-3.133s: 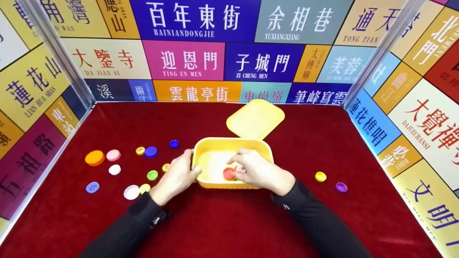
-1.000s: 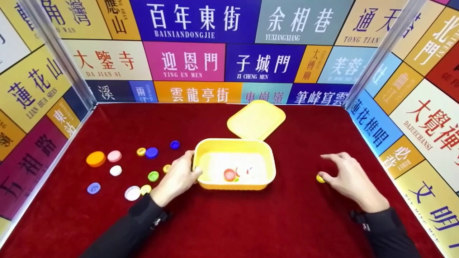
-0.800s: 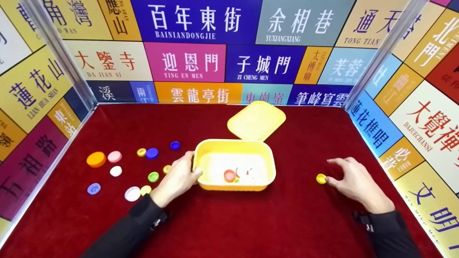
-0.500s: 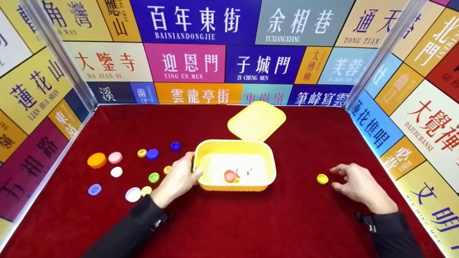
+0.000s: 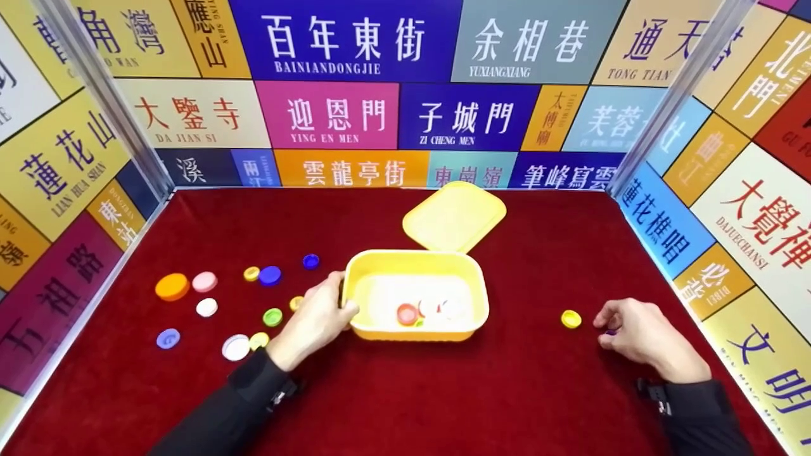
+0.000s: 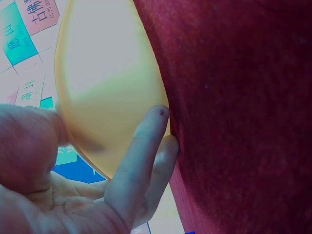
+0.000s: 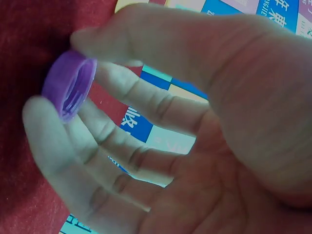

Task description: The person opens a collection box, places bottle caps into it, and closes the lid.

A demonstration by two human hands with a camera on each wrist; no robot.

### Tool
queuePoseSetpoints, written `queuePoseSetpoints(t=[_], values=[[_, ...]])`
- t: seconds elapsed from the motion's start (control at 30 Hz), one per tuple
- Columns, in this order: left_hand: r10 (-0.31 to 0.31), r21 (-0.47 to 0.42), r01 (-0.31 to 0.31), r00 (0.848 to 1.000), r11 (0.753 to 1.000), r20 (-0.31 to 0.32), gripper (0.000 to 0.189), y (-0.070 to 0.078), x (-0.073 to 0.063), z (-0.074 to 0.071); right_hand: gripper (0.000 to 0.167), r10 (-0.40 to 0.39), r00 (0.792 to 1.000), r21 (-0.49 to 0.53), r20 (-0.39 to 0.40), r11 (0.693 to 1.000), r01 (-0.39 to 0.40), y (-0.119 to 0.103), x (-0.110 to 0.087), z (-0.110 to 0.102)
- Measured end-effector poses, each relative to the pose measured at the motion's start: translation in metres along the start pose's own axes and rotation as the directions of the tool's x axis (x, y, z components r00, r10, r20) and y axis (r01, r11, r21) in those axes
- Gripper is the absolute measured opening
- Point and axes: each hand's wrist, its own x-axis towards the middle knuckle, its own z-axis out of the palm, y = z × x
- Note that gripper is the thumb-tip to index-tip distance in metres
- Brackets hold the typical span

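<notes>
My left hand (image 5: 317, 316) grips the left wall of a yellow plastic box (image 5: 415, 334), thumb over the rim and fingers against the outside, as the left wrist view shows. Inside the box lie a red bottle cap (image 5: 407, 314) and a few other small caps, washed out by glare. Over on the right, my right hand (image 5: 649, 335) pinches a purple bottle cap (image 7: 70, 85) between thumb and fingertip, close over the red cloth; in the head view the fingers mostly hide this cap. A yellow bottle cap (image 5: 571, 318) lies just left of that hand.
Several loose caps lie left of the box, among them an orange cap (image 5: 172, 287), a pink cap (image 5: 204, 282), a blue cap (image 5: 270, 275) and a green cap (image 5: 272, 317). The yellow lid (image 5: 454, 217) lies behind the box. Printed panels wall the red tabletop (image 5: 405, 399).
My right hand has gone from inside the box to the table's right side, past the yellow cap, and now pinches the purple cap. My left hand stays on the box.
</notes>
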Motion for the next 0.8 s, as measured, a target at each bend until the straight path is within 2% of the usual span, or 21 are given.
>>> queuePoseSetpoints(t=[0.1, 0.27, 0.47, 0.6, 0.8], values=[[0.000, 0.007, 0.000, 1.000, 1.000, 0.000, 0.062, 0.000, -0.001, -0.001, 0.011, -0.002, 1.000, 0.006, -0.009, 1.000, 0.002, -0.003, 0.000, 0.001], [0.009, 0.015, -0.009, 1.000, 1.000, -0.006, 0.061, 0.001, -0.001, -0.002, 0.006, -0.025, 0.997, 0.014, -0.067, 1.000, 0.026, -0.011, 0.003, -0.001], [0.027, 0.018, -0.027, 1.000, 0.999, -0.009, 0.060, 0.001, -0.001, -0.002, 0.010, -0.068, 0.988, 0.036, -0.137, 0.997, 0.074, -0.030, 0.004, -0.003], [0.034, 0.016, -0.034, 0.999, 0.999, -0.015, 0.060, 0.002, -0.002, -0.001, 0.016, -0.147, 0.970, 0.043, -0.193, 0.986, 0.158, -0.048, 0.005, -0.003], [0.015, 0.011, -0.015, 1.000, 1.000, 0.000, 0.062, 0.002, 0.001, -0.002, 0.018, -0.268, 0.931, 0.026, -0.247, 0.959, 0.283, -0.080, 0.018, -0.007]])
